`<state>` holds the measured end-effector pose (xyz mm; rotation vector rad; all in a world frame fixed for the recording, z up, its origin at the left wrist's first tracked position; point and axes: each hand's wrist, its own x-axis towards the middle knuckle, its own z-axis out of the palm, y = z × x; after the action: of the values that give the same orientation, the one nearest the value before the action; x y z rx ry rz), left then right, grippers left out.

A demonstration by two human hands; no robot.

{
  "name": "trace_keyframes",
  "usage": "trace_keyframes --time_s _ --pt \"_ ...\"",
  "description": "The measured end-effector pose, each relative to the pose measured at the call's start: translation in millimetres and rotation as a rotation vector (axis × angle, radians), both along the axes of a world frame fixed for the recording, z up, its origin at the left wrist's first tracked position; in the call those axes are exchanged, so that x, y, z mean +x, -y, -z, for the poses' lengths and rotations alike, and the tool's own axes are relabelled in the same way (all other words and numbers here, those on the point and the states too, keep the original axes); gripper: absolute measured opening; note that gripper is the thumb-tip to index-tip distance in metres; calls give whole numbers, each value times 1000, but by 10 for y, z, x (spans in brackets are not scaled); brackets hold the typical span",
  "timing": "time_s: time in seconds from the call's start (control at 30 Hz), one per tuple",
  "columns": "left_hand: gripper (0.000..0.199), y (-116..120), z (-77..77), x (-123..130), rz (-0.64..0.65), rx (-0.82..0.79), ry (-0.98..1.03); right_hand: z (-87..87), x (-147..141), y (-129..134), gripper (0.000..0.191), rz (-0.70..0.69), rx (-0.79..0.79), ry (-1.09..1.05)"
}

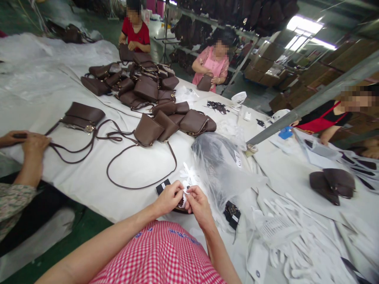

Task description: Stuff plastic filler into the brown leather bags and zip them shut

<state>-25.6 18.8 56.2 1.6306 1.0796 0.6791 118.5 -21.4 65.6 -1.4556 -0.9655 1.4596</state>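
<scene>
Close to my body at the table's edge, my left hand (171, 198) and my right hand (199, 203) meet with fingertips pinched. Between them is a small white strip with a scalloped edge (184, 200). Below the fingers, a dark brown item (180, 210) shows only in part, mostly hidden by my hands. Just beyond my hands lie white cut strips (189, 173). A black card tag (162, 186) rests beside my left hand. More black tags (231, 215) lie to the right of my right hand.
A clear plastic bag (219, 161) with dark contents stands ahead. Brown handbags (148, 129) are piled beyond, one strap looping toward me. White strips (287, 232) are heaped at right. A slanted metal post (296, 108) crosses the right side. A co-worker's hands (34, 144) hold a strap at left; other people work across.
</scene>
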Motion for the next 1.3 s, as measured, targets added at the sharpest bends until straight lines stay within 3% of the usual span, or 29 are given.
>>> trace_keyframes --time_s 0.23,0.47,0.67,0.87,1.13,1.3 --pt "8 -19 95 30 -69 -239 168 -8 -15 -9 25 -29 39 30" --pt "13 14 72 30 -116 -147 119 7 -37 -21 27 11 16 63" --pt "14 30 102 44 -138 -282 191 -24 -80 -29 30 13 -26 48" --pt "20 55 110 21 -110 -202 142 -7 -95 13 32 58 -41 26" --pt "7 40 -27 -59 74 35 44 -11 -2 9 39 112 -140 -167" --pt "17 -26 -55 -70 20 67 -16 -57 34 -22 39 91 -198 -300"
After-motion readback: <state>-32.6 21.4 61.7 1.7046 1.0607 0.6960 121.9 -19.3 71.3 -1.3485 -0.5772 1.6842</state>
